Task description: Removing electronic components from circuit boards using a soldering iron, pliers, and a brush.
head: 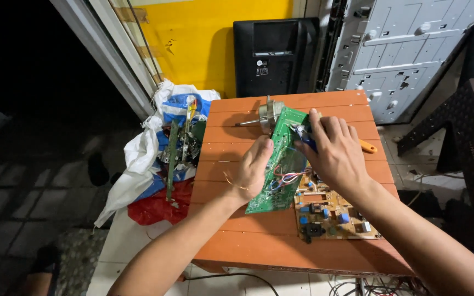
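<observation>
My left hand (252, 169) grips the left edge of a long green circuit board (281, 164) and holds it tilted above the orange slatted table (259, 241). My right hand (333, 151) holds blue-handled pliers (304, 134) whose tip meets the upper part of the green board. Red, white and blue wires (286, 178) run off the board near its middle. A tan circuit board (330, 211) with blue and black parts lies flat on the table under my right wrist.
A small metal motor with a shaft (267, 116) lies at the table's back. An orange tool handle (367, 146) pokes out beyond my right hand. A white sack of scrap boards (174, 148) sits left of the table. A black monitor back (275, 55) and a grey panel (401, 49) lean on the wall.
</observation>
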